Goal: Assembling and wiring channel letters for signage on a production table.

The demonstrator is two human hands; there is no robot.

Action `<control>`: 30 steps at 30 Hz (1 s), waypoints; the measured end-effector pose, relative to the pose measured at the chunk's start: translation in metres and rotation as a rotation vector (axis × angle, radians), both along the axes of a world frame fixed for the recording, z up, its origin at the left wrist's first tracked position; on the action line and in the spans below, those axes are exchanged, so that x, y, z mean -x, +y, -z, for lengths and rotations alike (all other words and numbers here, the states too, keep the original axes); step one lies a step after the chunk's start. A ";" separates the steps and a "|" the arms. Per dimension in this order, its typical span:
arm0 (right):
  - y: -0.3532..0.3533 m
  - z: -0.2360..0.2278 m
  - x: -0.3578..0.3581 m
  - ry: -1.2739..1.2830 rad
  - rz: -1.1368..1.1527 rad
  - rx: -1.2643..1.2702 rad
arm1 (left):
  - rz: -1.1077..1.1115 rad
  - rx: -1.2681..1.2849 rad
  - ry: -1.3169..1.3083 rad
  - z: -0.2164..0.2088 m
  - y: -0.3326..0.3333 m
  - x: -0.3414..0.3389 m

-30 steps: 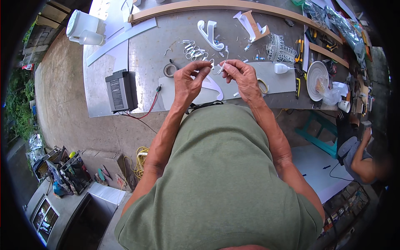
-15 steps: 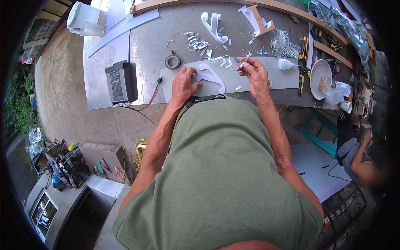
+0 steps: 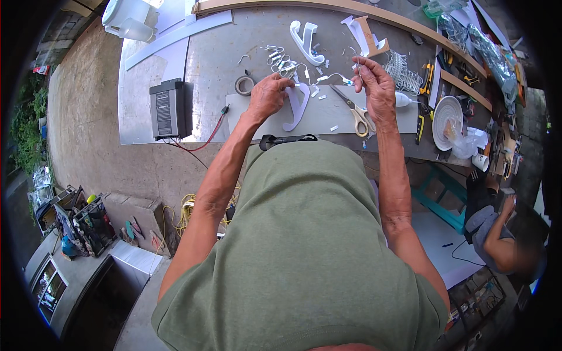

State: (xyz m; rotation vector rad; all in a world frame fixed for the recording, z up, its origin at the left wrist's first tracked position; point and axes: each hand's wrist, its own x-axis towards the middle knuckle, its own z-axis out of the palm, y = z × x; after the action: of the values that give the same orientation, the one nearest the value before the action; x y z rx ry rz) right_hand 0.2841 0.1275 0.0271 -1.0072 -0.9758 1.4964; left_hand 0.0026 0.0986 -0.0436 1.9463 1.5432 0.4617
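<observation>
Nearest, on one grey sheet [image 3: 325,120] upon the table [image 3: 213,55], lie one pair of scissors [image 3: 359,117], its blades pointing away, and one flat white curved piece [image 3: 300,109]. This piece looks light and rather stiff, probably smooth; the broad stem would be a safe place to take it.

The left hand [image 3: 269,97] is at the upper end of this piece, its fingers curled nearly together; whether they grip it or only touch I cannot tell. The right hand [image 3: 376,89] is raised above the sheet, thumb and forefinger closed to a pinch, and they appear to have the end of the strand of small modules [image 3: 321,78]. The strand runs between both hands. It should be very light and limp, with wire joints that can break, so it is better held by a module body. The modules overlap, so I cannot count them.

Beside the left hand is one tape roll [image 3: 243,85]; right of the right hand, one white bottle [image 3: 403,99]. Farther, two white moulded pieces [image 3: 300,41] stand apart, and behind them is one long brown strip [image 3: 281,3].
</observation>
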 end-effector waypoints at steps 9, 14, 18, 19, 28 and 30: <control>0.012 -0.011 -0.003 -0.529 -0.071 -0.047 | -0.144 -0.080 -0.101 0.003 -0.018 -0.005; 0.004 -0.007 0.005 -0.200 -0.150 0.053 | -0.152 0.032 -0.318 -0.029 -0.017 -0.015; 0.006 -0.020 0.009 -0.047 -0.131 0.076 | 0.080 0.037 -0.361 -0.039 -0.007 -0.035; 0.008 -0.024 0.010 -0.012 -0.115 0.072 | 0.167 0.020 -0.310 -0.038 -0.003 -0.040; 0.032 -0.078 -0.002 -0.373 0.062 -0.281 | 0.499 0.118 -0.462 -0.039 0.020 -0.083; 0.030 -0.079 -0.001 -0.769 0.177 -0.452 | 0.288 0.069 -0.326 -0.038 0.020 -0.060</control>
State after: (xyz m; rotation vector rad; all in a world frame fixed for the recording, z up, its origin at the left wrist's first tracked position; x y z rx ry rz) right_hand 0.2855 0.1576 0.1064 -1.3049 -1.6207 0.6681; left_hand 0.0626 0.1182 -0.0055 1.8907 1.0440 0.5597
